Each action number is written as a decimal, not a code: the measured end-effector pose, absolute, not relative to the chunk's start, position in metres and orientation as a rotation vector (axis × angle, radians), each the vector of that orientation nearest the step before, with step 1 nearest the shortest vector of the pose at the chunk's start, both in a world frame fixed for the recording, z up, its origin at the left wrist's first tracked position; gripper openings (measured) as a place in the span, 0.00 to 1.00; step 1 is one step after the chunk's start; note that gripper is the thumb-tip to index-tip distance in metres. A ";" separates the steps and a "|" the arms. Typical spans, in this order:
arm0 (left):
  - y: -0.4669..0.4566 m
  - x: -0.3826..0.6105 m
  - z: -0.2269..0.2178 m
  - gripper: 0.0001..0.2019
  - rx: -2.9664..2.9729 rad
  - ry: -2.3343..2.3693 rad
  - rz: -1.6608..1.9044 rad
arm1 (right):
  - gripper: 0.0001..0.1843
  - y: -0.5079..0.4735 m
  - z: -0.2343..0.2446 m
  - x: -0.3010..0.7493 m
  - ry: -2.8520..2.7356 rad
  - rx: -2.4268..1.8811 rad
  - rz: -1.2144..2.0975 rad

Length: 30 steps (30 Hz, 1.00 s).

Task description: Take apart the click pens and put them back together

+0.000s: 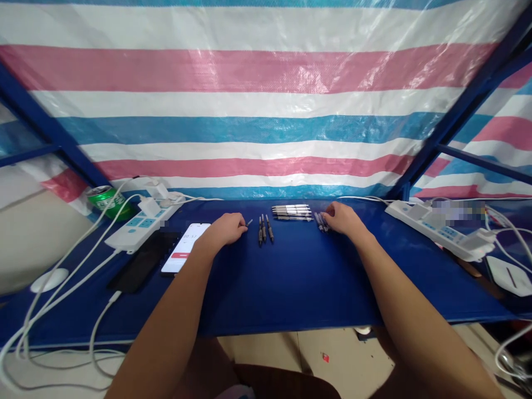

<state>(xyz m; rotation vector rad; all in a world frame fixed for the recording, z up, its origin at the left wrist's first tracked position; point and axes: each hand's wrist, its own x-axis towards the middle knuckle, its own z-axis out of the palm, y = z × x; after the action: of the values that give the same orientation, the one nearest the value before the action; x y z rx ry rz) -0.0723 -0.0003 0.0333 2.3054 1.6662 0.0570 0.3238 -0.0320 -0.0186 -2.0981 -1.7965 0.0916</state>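
Observation:
My left hand [228, 228] rests on the blue tabletop with its fingers drawn together. A small slender piece [249, 223], pale at its end, pokes out by the fingertips; its kind is unclear. To the right of that hand, three dark-gripped pen pieces [266, 229] lie side by side, pointing away from me. Beyond them, several silver-white pens [292, 211] are stacked crosswise. My right hand [341, 219] is closed at a small group of slim, dark and clear pen parts [320, 222]. Its fingertips touch the group, and whatever they pinch is hidden.
On the left are a lit phone [191, 244], a dark phone [143, 263], a white power strip [143, 226], a green can [110, 202] and a white mouse [50, 280]. Another power strip [440, 230] lies right. Striped sheeting [266, 122] closes the back.

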 end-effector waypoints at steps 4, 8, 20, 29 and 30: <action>0.001 -0.063 0.030 0.06 2.369 1.628 0.323 | 0.13 -0.030 -0.018 0.321 -1.801 -2.156 0.169; 0.002 -0.053 0.024 0.06 2.284 1.457 0.693 | 0.13 -0.031 -0.016 0.323 -1.744 -2.123 0.222; -0.015 -0.016 0.018 0.11 2.375 1.017 0.958 | 0.21 -0.050 0.008 0.280 -1.804 -1.157 0.542; -0.026 -0.005 0.014 0.10 2.391 0.862 0.836 | 0.11 -0.055 0.000 0.250 -2.114 -0.896 0.317; -0.027 -0.004 0.013 0.09 2.393 0.853 0.830 | 0.11 -0.056 0.000 0.249 -2.145 -0.888 0.307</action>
<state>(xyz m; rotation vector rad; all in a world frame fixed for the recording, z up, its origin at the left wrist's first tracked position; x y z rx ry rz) -0.0036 -0.0267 0.0130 2.3929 0.8531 0.8297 0.2487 -0.0559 -0.0004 -0.8884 -2.1453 0.3068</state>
